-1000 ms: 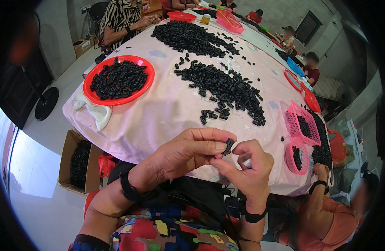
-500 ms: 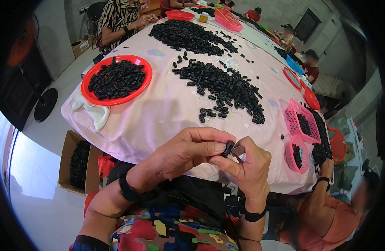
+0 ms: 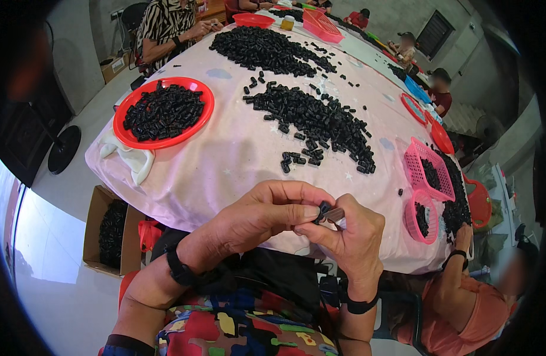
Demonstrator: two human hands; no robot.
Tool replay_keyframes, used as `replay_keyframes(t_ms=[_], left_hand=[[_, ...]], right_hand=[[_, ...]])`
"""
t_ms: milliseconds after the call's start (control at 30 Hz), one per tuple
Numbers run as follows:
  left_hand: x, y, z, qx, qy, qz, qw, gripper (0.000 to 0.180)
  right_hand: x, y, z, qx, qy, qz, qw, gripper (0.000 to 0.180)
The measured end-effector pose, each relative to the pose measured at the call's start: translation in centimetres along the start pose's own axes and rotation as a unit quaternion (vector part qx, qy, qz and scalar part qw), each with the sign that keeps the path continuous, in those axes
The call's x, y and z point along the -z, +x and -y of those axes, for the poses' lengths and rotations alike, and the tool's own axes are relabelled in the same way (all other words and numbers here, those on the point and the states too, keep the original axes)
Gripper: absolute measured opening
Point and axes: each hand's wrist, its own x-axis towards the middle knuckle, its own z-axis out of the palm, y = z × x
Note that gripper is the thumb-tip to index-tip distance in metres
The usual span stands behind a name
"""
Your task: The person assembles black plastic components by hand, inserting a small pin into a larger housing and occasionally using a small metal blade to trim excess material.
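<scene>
Fingertips of the left hand and right hand are pinching one small black piece between them; squeezing it squarely seems wise.

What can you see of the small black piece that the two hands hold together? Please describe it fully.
The small black piece is short, dark and looks like plastic, with a paler, shiny part at its right end. It is pinched between the fingertips of the left hand and the right hand, above the near edge of the table with the pink cloth. The fingers hide much of it, so its full shape cannot be told. It resembles the loose black pieces in the pile on the table.
</scene>
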Motion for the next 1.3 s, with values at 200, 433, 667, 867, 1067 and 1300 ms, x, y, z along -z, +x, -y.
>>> replay_keyframes(t_ms=[200, 433, 667, 867, 1067, 1300], left_hand=[[-0.40, -0.04, -0.26, -0.001, -0.018, 0.000, 1.000, 0.032], [-0.09, 0.10, 0.13, 0.005, -0.018, -0.006, 1.000, 0.032], [-0.11, 0.13, 0.17, 0.007, -0.024, 0.003, 1.000, 0.032], [0.07, 0.12, 0.29, 0.002, -0.030, 0.010, 0.999, 0.033], [-0.17, 0.09, 0.09, 0.002, -0.024, 0.012, 1.000, 0.034], [0.11, 0.13, 0.25, 0.002, -0.026, 0.015, 1.000, 0.034]], right_hand=[[0.23, -0.04, 0.07, 0.002, -0.024, -0.004, 1.000, 0.047], [0.13, 0.14, 0.08, 0.013, -0.020, 0.002, 1.000, 0.046], [-0.13, -0.10, -0.08, 0.007, -0.023, -0.024, 0.999, 0.058], [-0.09, 0.13, 0.00, 0.017, -0.040, -0.005, 0.999, 0.049], [0.04, -0.05, 0.02, 0.012, -0.054, -0.022, 0.998, 0.058], [-0.07, 0.08, -0.09, 0.022, -0.059, -0.002, 0.998, 0.051]])
